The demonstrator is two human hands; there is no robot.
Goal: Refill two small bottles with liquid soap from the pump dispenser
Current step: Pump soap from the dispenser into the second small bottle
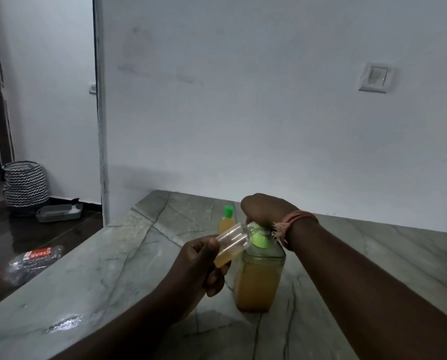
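- My left hand [196, 263] is closed around a small clear bottle [232, 244], thumb and fingers wrapped round its lower end.
- That small clear bottle is uncapped and tilted, its base low toward me and its open mouth raised to the right, up against the head of the pump dispenser [260, 271].
- A little amber soap sits pooled at the bottle's low end; the rest of it is see-through and empty.
- My right hand [265, 210] is pressed down on top of the dispenser, palm over the pump head, fingers curled down the far side. The spout itself is hidden under my hand, so I cannot tell just how it meets the bottle mouth.
- A frayed orange thread band [293, 222] circles my right wrist.
- The pump dispenser stands upright on the grey marble counter [113, 268], a squarish clear body filled most of the way with amber soap, a light-green collar [260, 240] at its neck.
- Behind it, near the wall, a second small bottle [226, 222] stands upright with its green cap on, holding amber soap.
- Off the counter's left edge, a crushed plastic bottle [27, 263] with a red label lies on the dark floor, and farther back stand a black-and-white patterned basket [25, 184] and a grey tray [60, 212].
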